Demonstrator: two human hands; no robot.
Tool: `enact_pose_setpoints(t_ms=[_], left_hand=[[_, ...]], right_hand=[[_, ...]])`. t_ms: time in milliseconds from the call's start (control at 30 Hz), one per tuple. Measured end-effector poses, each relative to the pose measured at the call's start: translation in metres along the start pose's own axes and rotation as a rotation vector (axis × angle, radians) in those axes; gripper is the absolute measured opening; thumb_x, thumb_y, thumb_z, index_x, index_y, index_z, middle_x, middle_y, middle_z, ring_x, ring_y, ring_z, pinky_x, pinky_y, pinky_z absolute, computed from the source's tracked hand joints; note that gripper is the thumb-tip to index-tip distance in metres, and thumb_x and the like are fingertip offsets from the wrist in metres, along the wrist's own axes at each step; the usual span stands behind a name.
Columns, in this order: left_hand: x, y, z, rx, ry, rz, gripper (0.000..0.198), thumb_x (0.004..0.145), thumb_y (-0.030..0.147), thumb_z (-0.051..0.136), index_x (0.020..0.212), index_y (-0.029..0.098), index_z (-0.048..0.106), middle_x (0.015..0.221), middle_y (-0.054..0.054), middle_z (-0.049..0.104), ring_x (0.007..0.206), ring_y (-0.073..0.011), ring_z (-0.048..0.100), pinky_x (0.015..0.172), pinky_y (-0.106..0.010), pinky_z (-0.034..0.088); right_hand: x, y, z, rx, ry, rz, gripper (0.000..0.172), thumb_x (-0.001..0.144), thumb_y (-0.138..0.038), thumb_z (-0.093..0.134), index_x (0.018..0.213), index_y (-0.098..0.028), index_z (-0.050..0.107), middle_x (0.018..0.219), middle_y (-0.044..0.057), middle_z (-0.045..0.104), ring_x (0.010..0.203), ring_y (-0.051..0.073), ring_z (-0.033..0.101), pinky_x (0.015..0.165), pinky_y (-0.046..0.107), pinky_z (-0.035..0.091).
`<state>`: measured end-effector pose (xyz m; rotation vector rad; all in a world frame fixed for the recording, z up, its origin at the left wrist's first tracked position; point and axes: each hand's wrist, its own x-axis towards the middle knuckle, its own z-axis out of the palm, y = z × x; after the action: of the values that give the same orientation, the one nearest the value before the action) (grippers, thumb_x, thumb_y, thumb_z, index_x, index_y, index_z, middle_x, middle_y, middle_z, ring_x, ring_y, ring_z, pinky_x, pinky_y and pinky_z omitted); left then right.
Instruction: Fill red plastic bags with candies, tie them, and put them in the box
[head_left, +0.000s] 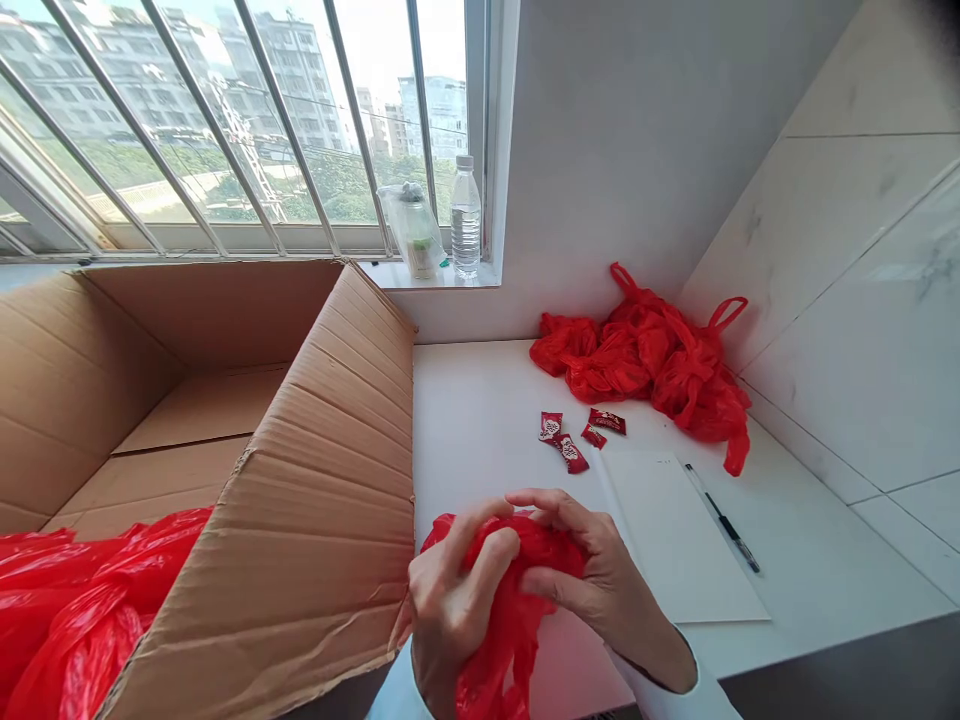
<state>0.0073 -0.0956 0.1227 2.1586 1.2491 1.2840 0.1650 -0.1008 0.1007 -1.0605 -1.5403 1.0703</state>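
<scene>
- Left hand point(450, 610): fingers curled shut around a red plastic bag point(510, 600), thumb pressed into its crumpled top.
- Right hand point(600, 580): fingers point(547, 500) arched over the upper side of the same bag and pinching it; the palm lies against the bag's right flank.
- Red plastic bag: bunched between the two hands, just above the near edge of the white worktop point(480, 420); its loose lower part hangs down below the left hand.
- Cardboard box point(315, 480): open, standing just to the left of the hands; more red bags point(67, 610) lie in its near corner.
- Wrapped sweets point(574, 435): four small red pieces lying on the worktop beyond the hands, apart from them.
- Heap of red bags point(652, 365): at the back of the worktop, against the wall.
- White sheet point(675, 530): flat on the worktop, right of the hands, with a pen point(724, 520) lying along its far edge.
- Water bottle point(466, 215): upright on the window sill, beside a jar wrapped in clear plastic point(416, 235).
</scene>
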Motion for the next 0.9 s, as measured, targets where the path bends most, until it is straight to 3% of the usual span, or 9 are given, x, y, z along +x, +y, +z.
enact_pose_setpoints(t_ms=[100, 167, 233, 333, 433, 500, 633, 767, 900], left_hand=[[-0.001, -0.007, 0.0, 0.035, 0.101, 0.027, 0.013, 0.086, 0.021, 0.057, 0.077, 0.023, 0.066, 0.103, -0.006, 0.067, 0.075, -0.0142, 0.064, 0.066, -0.02, 0.044], [-0.002, -0.013, 0.003, 0.034, 0.112, 0.114, 0.013, 0.086, 0.018, 0.056, 0.081, 0.023, 0.067, 0.104, -0.006, 0.068, 0.072, -0.0134, 0.063, 0.064, -0.02, 0.044], [-0.002, -0.017, 0.006, 0.033, 0.131, 0.158, 0.015, 0.086, 0.014, 0.054, 0.087, 0.024, 0.066, 0.104, -0.006, 0.068, 0.072, -0.0127, 0.062, 0.064, -0.02, 0.043], [0.003, -0.014, 0.004, 0.01, 0.158, 0.082, 0.016, 0.087, 0.012, 0.053, 0.086, 0.022, 0.064, 0.101, -0.006, 0.066, 0.07, -0.0108, 0.059, 0.062, -0.02, 0.041], [0.011, -0.006, -0.006, -0.123, -0.005, -0.003, 0.016, 0.087, 0.014, 0.053, 0.08, 0.022, 0.065, 0.091, -0.004, 0.065, 0.066, -0.0102, 0.056, 0.06, -0.02, 0.04], [0.016, -0.003, -0.013, -0.226, -0.157, -0.035, 0.015, 0.086, 0.02, 0.055, 0.077, 0.023, 0.066, 0.09, -0.003, 0.065, 0.065, -0.0109, 0.055, 0.061, -0.021, 0.043], [0.016, -0.007, -0.019, -0.332, -0.352, -0.064, 0.01, 0.081, 0.033, 0.062, 0.077, 0.026, 0.068, 0.098, -0.004, 0.061, 0.069, -0.0142, 0.057, 0.069, -0.027, 0.05], [0.01, -0.015, -0.016, -0.308, -0.344, -0.024, 0.023, 0.083, 0.04, 0.059, 0.07, 0.022, 0.063, 0.116, -0.007, 0.051, 0.082, -0.0161, 0.055, 0.077, -0.03, 0.05], [0.005, -0.015, -0.019, -0.279, -0.338, -0.033, 0.039, 0.094, 0.044, 0.04, 0.069, 0.02, 0.057, 0.125, -0.007, 0.044, 0.105, -0.0208, 0.051, 0.09, -0.033, 0.045]], right_hand=[[-0.002, 0.006, 0.002, 0.186, -0.04, 0.077, 0.061, 0.084, -0.063, 0.054, 0.133, -0.027, 0.052, 0.087, 0.002, 0.064, 0.076, 0.015, 0.059, 0.067, 0.026, 0.05], [0.002, 0.007, 0.0, 0.273, -0.073, 0.162, 0.054, 0.093, -0.057, 0.043, 0.135, -0.026, 0.051, 0.082, 0.001, 0.063, 0.069, 0.012, 0.057, 0.063, 0.024, 0.048], [0.009, 0.004, -0.004, 0.303, -0.154, 0.193, 0.044, 0.095, -0.049, 0.044, 0.13, -0.025, 0.057, 0.087, 0.002, 0.065, 0.074, 0.012, 0.058, 0.069, 0.024, 0.048], [0.02, -0.003, -0.014, 0.309, -0.306, 0.147, 0.037, 0.092, -0.044, 0.053, 0.119, -0.021, 0.064, 0.099, 0.005, 0.067, 0.088, 0.014, 0.06, 0.077, 0.026, 0.049], [0.027, -0.008, -0.023, 0.166, -0.295, 0.047, 0.028, 0.09, -0.038, 0.058, 0.107, -0.018, 0.068, 0.089, 0.003, 0.068, 0.081, 0.013, 0.061, 0.072, 0.025, 0.049], [0.03, -0.01, -0.027, -0.022, -0.216, -0.093, 0.018, 0.092, -0.03, 0.056, 0.096, -0.018, 0.069, 0.084, 0.002, 0.068, 0.077, 0.012, 0.061, 0.071, 0.024, 0.049], [0.03, -0.015, -0.031, -0.453, -0.078, -0.407, 0.02, 0.097, -0.021, 0.044, 0.095, -0.02, 0.064, 0.085, 0.003, 0.066, 0.077, 0.012, 0.06, 0.07, 0.024, 0.048], [0.028, -0.018, -0.032, -0.724, -0.069, -0.502, 0.018, 0.098, -0.023, 0.041, 0.091, -0.019, 0.057, 0.088, 0.005, 0.064, 0.078, 0.014, 0.057, 0.068, 0.025, 0.046], [0.028, -0.009, -0.038, -0.599, -0.131, -0.454, 0.028, 0.098, -0.04, 0.041, 0.08, -0.021, 0.047, 0.089, 0.005, 0.061, 0.076, 0.013, 0.055, 0.068, 0.026, 0.045]])
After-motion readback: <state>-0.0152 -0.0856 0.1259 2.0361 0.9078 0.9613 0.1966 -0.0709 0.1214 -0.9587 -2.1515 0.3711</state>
